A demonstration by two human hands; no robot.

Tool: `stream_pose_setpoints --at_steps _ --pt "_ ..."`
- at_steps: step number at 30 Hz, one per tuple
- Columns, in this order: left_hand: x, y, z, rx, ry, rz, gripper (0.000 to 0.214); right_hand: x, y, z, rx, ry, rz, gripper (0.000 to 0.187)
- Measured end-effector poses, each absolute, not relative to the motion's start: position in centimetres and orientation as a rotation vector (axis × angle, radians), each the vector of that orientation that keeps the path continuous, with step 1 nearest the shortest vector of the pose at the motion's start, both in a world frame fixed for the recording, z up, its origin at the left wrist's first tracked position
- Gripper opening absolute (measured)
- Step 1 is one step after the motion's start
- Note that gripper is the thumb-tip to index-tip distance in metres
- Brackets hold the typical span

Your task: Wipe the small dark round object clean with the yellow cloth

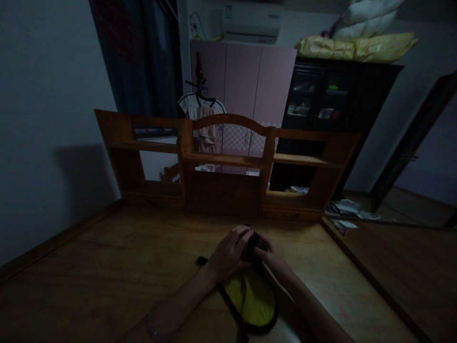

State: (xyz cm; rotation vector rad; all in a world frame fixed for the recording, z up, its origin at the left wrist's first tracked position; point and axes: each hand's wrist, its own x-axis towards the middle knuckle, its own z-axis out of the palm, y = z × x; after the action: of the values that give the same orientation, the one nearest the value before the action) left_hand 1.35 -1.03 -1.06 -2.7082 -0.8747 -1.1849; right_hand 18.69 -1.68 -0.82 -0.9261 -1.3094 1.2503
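My left hand (233, 251) and my right hand (272, 258) meet over the wooden surface (143, 257), with their fingers curled round a small dark object (252, 244). Its kind cannot be made out in the dim light, and the fingers cover much of it. Below the hands lies a yellow-green cloth piece (254, 297) with a black border and a rounded end. Its upper part is hidden by my hands, so I cannot tell whether it joins the dark object. A small black end (202, 260) sticks out left of my left wrist.
A wooden shelf unit (224, 162) with open compartments stands along the far edge. A raised wooden rail (364, 271) borders the right side, and a pale wall (53, 143) is at left. Beyond are a pink wardrobe (243, 81) and a dark cabinet (335, 105).
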Motion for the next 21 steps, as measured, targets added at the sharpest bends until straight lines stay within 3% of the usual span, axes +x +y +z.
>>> stream_pose_setpoints --at_steps 8,21 --pt "1.29 -0.79 -1.17 -2.735 -0.839 -1.153 0.083 18.53 -1.91 -0.63 -0.879 -1.335 1.283 0.046" --pt "1.27 -0.79 -1.29 -2.720 -0.734 -1.018 0.075 18.62 -1.48 -1.08 -0.851 -1.474 1.134 0.035"
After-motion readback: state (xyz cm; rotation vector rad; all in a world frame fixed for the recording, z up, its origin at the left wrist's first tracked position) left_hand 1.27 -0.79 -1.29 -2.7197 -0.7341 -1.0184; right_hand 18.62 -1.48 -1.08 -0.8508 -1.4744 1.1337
